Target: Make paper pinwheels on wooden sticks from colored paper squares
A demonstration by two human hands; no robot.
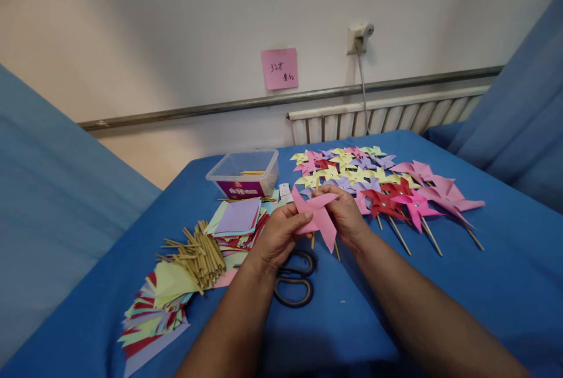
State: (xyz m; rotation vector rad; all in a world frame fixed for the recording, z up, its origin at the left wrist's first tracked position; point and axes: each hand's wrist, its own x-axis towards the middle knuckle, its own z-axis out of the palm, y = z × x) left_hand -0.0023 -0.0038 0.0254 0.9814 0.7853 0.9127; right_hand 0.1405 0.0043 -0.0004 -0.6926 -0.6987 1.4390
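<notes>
A pink paper pinwheel [323, 222] is held up between my two hands above the blue table. My left hand [281, 234] pinches its left side, the thumb lying on the paper near the middle. On the other side, the closed fingers of my right hand [345, 214] grip the upper right blade; some fingertips are hidden behind the paper. Thin wooden sticks show above and below the pinwheel, but I cannot tell whether one is attached to it. Black-handled scissors [294, 302] lie just under my left hand, their blades mostly covered.
Finished pinwheels [385, 202] on sticks spread across the right back. To the left are a pile of short wooden sticks [202, 261], a stack of coloured paper squares [237, 217] and fanned paper [153, 313]. A clear plastic box [270, 170] stands behind, near the wall.
</notes>
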